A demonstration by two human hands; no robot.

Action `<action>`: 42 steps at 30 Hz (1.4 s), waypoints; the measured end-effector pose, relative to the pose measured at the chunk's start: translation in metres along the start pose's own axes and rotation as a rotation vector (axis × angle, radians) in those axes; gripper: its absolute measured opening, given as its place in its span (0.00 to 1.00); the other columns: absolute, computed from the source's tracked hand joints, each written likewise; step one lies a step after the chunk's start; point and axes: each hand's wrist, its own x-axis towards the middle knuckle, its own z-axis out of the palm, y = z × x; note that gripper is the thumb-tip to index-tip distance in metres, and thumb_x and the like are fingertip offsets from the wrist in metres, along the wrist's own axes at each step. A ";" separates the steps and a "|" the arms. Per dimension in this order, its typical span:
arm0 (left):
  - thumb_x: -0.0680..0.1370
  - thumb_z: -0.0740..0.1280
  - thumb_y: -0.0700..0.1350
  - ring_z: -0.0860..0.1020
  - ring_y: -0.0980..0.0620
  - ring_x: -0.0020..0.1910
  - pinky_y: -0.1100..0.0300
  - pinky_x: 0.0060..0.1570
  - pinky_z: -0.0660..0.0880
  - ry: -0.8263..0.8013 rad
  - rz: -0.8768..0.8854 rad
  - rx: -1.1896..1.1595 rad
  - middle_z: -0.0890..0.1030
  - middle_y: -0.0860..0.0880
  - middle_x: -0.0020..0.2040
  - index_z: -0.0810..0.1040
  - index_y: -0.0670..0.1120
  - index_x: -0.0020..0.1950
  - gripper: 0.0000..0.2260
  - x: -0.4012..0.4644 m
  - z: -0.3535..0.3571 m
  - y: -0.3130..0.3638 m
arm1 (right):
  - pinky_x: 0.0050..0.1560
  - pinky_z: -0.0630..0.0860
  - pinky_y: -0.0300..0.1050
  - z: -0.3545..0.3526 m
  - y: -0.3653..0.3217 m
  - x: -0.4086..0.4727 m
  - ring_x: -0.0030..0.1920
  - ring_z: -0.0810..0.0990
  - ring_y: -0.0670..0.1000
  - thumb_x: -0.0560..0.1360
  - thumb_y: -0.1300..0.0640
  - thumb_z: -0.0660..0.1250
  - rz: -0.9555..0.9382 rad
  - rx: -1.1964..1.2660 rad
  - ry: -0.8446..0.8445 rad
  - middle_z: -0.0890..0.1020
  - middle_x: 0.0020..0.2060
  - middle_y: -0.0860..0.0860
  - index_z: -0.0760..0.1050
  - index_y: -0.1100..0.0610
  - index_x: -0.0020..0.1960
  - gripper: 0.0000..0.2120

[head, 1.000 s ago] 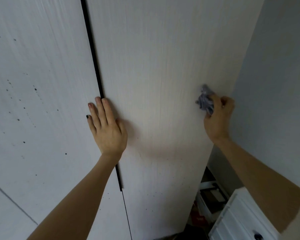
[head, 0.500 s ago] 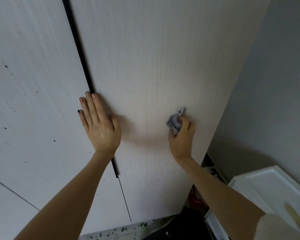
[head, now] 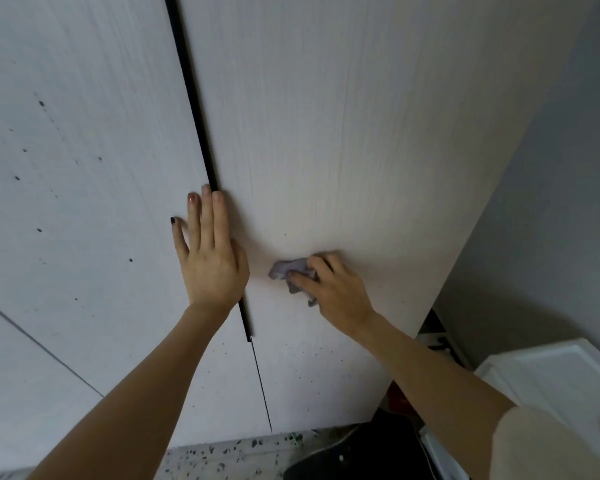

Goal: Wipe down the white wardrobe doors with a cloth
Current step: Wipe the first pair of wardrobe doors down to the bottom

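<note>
Head view: the left hand [head: 210,261] lies flat on the wardrobe, palm down, fingers straight and close together, with the fingertips at the black gap [head: 201,133] between the two doors. It spans that gap, as it did half a second earlier.

The right hand [head: 336,292] presses a crumpled grey cloth [head: 290,270] against the right-hand door [head: 343,133]. Its fingers are bent over the cloth and pinch it against the panel; the thumb cannot be made out clearly. The cloth sticks out to the left of the fingertips, near the left hand but not touching it.

Change from the earlier frames: one second ago the cloth was held high near the right edge of the door. Half a second ago it was lower and nearer the middle. It now sits lower again and further left, just beside the left hand.

Dark specks are visible on the left-hand door [head: 66,168] and on the lower part of the right-hand door. A speckled floor [head: 222,459] runs below the doors. A white cabinet [head: 551,379] stands at lower right against a grey wall [head: 561,202].
</note>
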 end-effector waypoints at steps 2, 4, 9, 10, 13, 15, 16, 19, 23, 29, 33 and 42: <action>0.73 0.59 0.34 0.56 0.43 0.74 0.39 0.71 0.53 -0.026 0.033 0.039 0.58 0.41 0.75 0.53 0.39 0.75 0.31 -0.003 -0.003 -0.005 | 0.28 0.75 0.41 -0.008 0.001 0.011 0.47 0.67 0.52 0.58 0.64 0.78 -0.003 -0.009 0.031 0.78 0.43 0.54 0.81 0.53 0.52 0.23; 0.74 0.59 0.36 0.55 0.44 0.75 0.39 0.70 0.51 -0.050 0.057 0.079 0.57 0.43 0.75 0.54 0.39 0.75 0.30 -0.006 -0.005 -0.009 | 0.30 0.73 0.41 -0.024 0.001 0.038 0.46 0.67 0.52 0.62 0.65 0.74 0.049 0.002 0.198 0.74 0.45 0.53 0.81 0.54 0.53 0.20; 0.75 0.57 0.40 0.55 0.44 0.75 0.38 0.70 0.51 -0.067 0.056 0.107 0.56 0.44 0.76 0.54 0.40 0.76 0.29 -0.009 -0.004 -0.010 | 0.34 0.70 0.41 -0.049 -0.010 0.089 0.48 0.67 0.53 0.68 0.62 0.57 0.256 0.023 0.466 0.66 0.49 0.50 0.77 0.53 0.61 0.23; 0.75 0.58 0.40 0.55 0.43 0.75 0.38 0.70 0.52 -0.061 0.058 0.102 0.56 0.44 0.75 0.54 0.40 0.76 0.29 -0.010 -0.002 -0.011 | 0.34 0.70 0.41 -0.043 -0.014 0.085 0.49 0.67 0.53 0.68 0.60 0.57 0.249 -0.017 0.443 0.67 0.51 0.50 0.76 0.52 0.61 0.23; 0.74 0.59 0.40 0.57 0.41 0.74 0.37 0.69 0.55 -0.038 0.082 0.099 0.57 0.43 0.75 0.55 0.40 0.75 0.29 -0.015 0.003 -0.016 | 0.35 0.73 0.43 -0.001 -0.024 0.043 0.49 0.68 0.54 0.67 0.58 0.62 0.074 -0.166 0.260 0.72 0.52 0.50 0.78 0.48 0.58 0.21; 0.74 0.58 0.40 0.58 0.40 0.73 0.36 0.68 0.57 -0.043 0.097 0.096 0.60 0.42 0.74 0.56 0.40 0.75 0.29 -0.026 0.007 -0.020 | 0.38 0.76 0.45 0.032 -0.027 0.004 0.49 0.69 0.53 0.61 0.57 0.71 -0.053 -0.193 0.057 0.77 0.49 0.49 0.80 0.48 0.55 0.22; 0.74 0.57 0.40 0.58 0.40 0.73 0.36 0.67 0.57 -0.050 0.099 0.099 0.60 0.41 0.74 0.56 0.40 0.75 0.29 -0.030 0.009 -0.021 | 0.40 0.77 0.46 0.044 -0.028 -0.011 0.48 0.69 0.53 0.57 0.57 0.77 -0.061 -0.180 -0.035 0.78 0.47 0.49 0.80 0.48 0.52 0.23; 0.73 0.59 0.39 0.58 0.39 0.73 0.36 0.67 0.57 -0.089 0.080 0.093 0.61 0.41 0.74 0.56 0.41 0.75 0.30 -0.046 0.013 -0.021 | 0.37 0.78 0.45 0.054 -0.033 -0.030 0.47 0.70 0.52 0.49 0.59 0.82 0.103 -0.095 -0.123 0.79 0.42 0.50 0.82 0.48 0.46 0.26; 0.72 0.61 0.39 0.56 0.38 0.74 0.36 0.68 0.57 -0.126 0.046 0.076 0.58 0.40 0.75 0.54 0.40 0.75 0.33 -0.059 0.020 -0.022 | 0.33 0.74 0.39 0.027 -0.029 0.003 0.45 0.68 0.52 0.62 0.64 0.73 0.162 -0.077 0.159 0.75 0.45 0.52 0.82 0.50 0.51 0.19; 0.72 0.60 0.39 0.56 0.37 0.73 0.36 0.68 0.57 -0.092 0.013 0.020 0.59 0.38 0.74 0.53 0.39 0.75 0.32 -0.076 0.036 -0.015 | 0.36 0.72 0.43 0.017 -0.013 0.028 0.47 0.68 0.53 0.68 0.64 0.66 0.204 -0.121 0.436 0.69 0.50 0.50 0.79 0.51 0.57 0.19; 0.72 0.60 0.39 0.57 0.36 0.73 0.36 0.69 0.56 -0.032 0.058 -0.012 0.60 0.38 0.74 0.53 0.39 0.75 0.32 -0.082 0.050 -0.021 | 0.40 0.76 0.48 0.066 -0.019 -0.017 0.50 0.68 0.55 0.67 0.62 0.69 0.083 -0.182 0.344 0.69 0.52 0.51 0.75 0.50 0.59 0.21; 0.72 0.58 0.40 0.54 0.34 0.73 0.34 0.69 0.51 0.029 0.069 -0.065 0.57 0.32 0.73 0.55 0.36 0.74 0.31 -0.127 0.087 -0.014 | 0.41 0.76 0.49 0.094 -0.004 -0.059 0.48 0.68 0.54 0.66 0.64 0.70 -0.046 -0.152 0.292 0.70 0.50 0.52 0.72 0.51 0.60 0.24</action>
